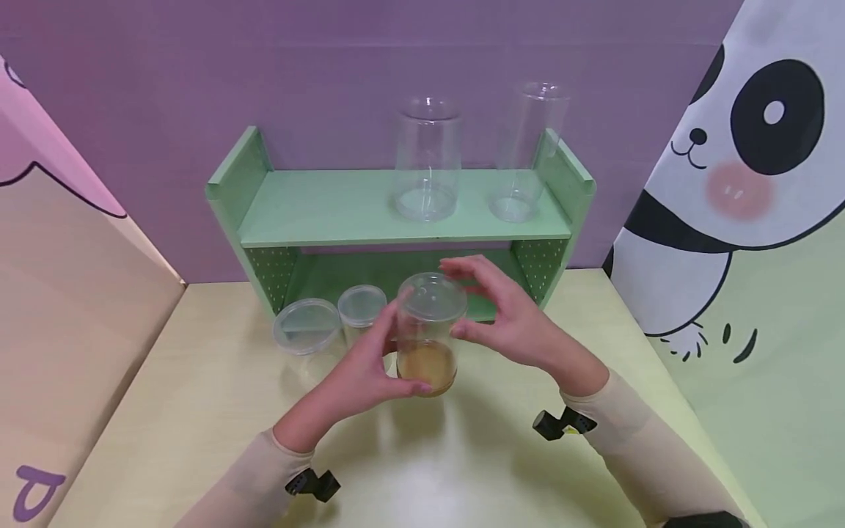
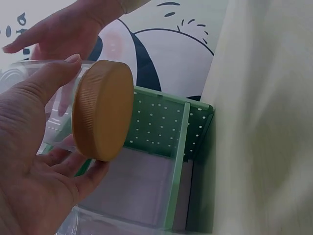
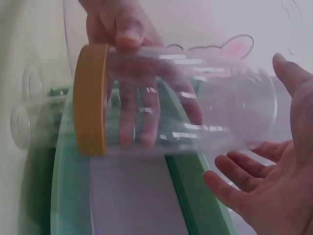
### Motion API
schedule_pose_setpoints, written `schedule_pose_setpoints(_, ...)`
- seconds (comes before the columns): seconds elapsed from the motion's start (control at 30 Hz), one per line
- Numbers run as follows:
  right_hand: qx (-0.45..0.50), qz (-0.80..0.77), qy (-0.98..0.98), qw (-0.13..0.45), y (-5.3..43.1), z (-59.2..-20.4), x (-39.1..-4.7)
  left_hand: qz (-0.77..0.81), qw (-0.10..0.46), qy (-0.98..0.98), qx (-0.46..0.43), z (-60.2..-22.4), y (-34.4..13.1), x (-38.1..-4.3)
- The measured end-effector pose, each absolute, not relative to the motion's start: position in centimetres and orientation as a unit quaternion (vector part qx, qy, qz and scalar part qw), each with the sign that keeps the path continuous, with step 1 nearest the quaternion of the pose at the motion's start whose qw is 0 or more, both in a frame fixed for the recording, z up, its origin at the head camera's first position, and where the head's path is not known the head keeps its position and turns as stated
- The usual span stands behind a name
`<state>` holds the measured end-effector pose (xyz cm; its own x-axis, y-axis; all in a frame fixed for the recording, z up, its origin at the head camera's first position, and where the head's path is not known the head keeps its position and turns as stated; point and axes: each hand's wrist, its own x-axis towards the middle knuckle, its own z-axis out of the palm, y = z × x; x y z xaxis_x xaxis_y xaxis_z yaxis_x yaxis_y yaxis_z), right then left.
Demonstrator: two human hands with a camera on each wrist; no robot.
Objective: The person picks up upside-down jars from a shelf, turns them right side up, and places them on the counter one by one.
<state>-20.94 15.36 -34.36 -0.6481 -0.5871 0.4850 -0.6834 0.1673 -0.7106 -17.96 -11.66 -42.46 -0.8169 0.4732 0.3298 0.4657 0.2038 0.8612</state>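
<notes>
A clear jar point(image 1: 432, 312) with a ribbed orange-brown lid point(image 2: 105, 110) is held upside down above the table, its lid at the bottom. My left hand point(image 1: 366, 374) grips it from the left, thumb near the lid and fingers spread behind the clear wall, as the right wrist view shows. On the other side my right hand point(image 1: 502, 315) has its fingers parted around the jar's upper end, with a gap to the wall in the right wrist view. Left of the held jar, a wide clear jar point(image 1: 306, 326) and a narrower clear jar point(image 1: 361, 304) stand on the table.
Behind the hands is a green two-level shelf point(image 1: 330, 209). Its upper board bears two clear containers, a wide one point(image 1: 428, 161) and a slimmer tall one point(image 1: 528, 150) near the right side panel. A purple backdrop point(image 1: 317, 88) rises behind, and printed panels flank the pale table point(image 1: 218, 381).
</notes>
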Motion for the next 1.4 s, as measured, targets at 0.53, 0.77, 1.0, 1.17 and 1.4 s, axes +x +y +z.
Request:
schedule_pose_setpoints(0.53, 0.399, 0.478, -0.781, 0.056, 14.8, -33.7, -20.7, 0.575, 0.05, 0.756, 0.308, -43.6, -11.2, -18.4)
schedule_pose_setpoints(0.77, 0.413, 0.506, -0.755, 0.053, 15.7, -33.4, -20.8, 0.56, 0.054, 0.767, 0.308, -43.8, -11.5, -18.3)
schedule_pose_setpoints(1.0, 0.445, 0.52, -0.729, -0.012, 18.4, -33.7, -21.4, 0.539, 0.033, 0.787, 0.299, -42.1, -13.0, -17.4)
schedule_pose_setpoints(1.17, 0.45, 0.505, -0.735, -0.044, 20.2, -34.5, -21.5, 0.545, 0.005, 0.777, 0.316, -40.5, -14.6, -17.4)
schedule_pose_setpoints(1.4, 0.442, 0.517, -0.732, -0.038, 20.6, -37.0, -21.4, 0.568, -0.034, 0.751, 0.335, -39.0, -16.1, -18.3)
